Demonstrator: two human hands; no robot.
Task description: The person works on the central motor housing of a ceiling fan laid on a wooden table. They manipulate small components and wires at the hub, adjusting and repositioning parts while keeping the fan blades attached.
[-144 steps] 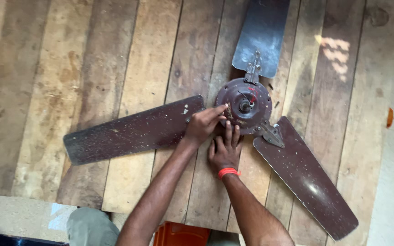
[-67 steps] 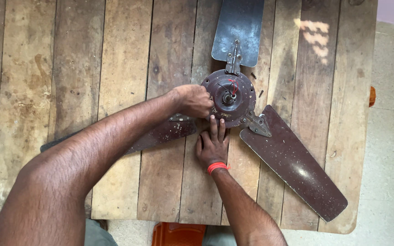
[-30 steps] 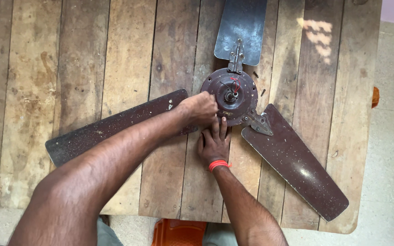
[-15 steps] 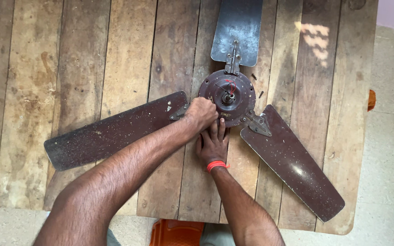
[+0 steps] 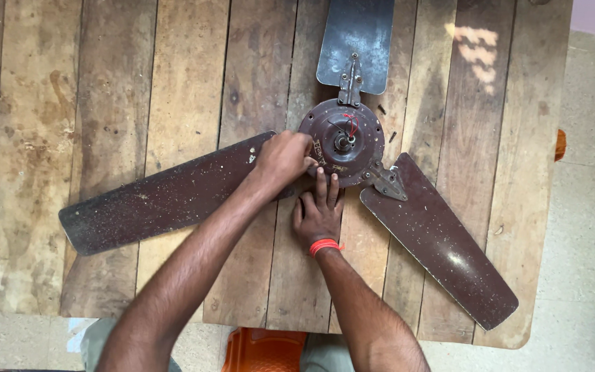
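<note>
Head view: ceiling fan hub sits near worktop far edge. Left hand, fingers curled at hub's blade joint, has shifted slightly; right hand, fingers flat, still braces the hub rim.

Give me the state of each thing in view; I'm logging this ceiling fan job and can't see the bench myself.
Fan hub: lying flat, red wires showing at its centre.
Left blade: flat, its inner end under the left hand.
Top blade: bracketed to the hub.
Right blade: bracketed to the hub, dusty.
Left hand: closed at the hub's edge.
Right hand: flat, fingers touching the hub.
Wooden table: worn planks.
</note>
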